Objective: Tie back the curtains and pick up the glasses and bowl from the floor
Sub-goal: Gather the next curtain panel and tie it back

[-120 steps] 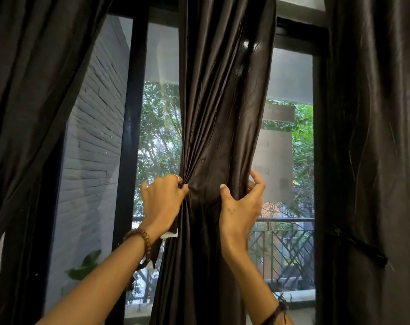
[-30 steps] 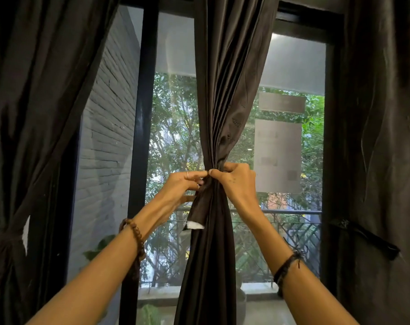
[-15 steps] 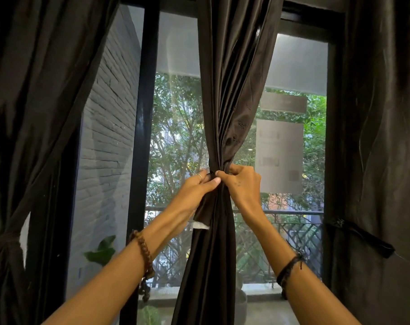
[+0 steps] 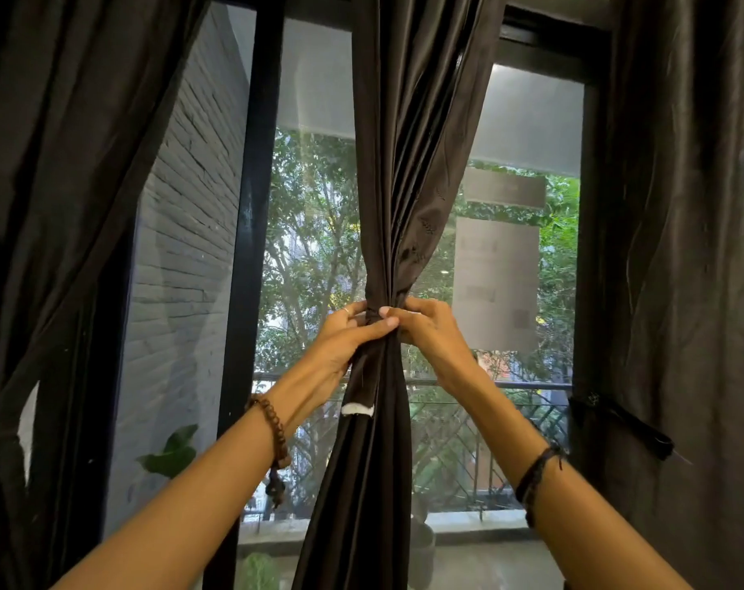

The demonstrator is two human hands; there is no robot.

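Note:
A dark brown middle curtain [image 4: 408, 163] hangs in front of the window and is gathered into a tight waist at mid height. My left hand [image 4: 344, 338] and my right hand [image 4: 425, 330] meet at that waist, both pinching a dark tie strap around the bunched fabric. A loose strap end with a white tip [image 4: 357, 408] hangs just below my left hand. The left curtain [image 4: 64, 185] is bound low at the left edge. The right curtain [image 4: 694, 249] has a dark tie band [image 4: 625, 423] across it. No glasses or bowl are in view.
A black window frame post [image 4: 255, 206] stands left of the middle curtain. Beyond the glass are a grey brick wall [image 4: 187, 249], trees, a balcony railing [image 4: 489, 419] and potted plants [image 4: 174, 453].
Over four seconds the spread middle curtain has been squeezed into a narrow bundle. In the last second both hands stayed at the waist, fingers shifting closer together on the strap.

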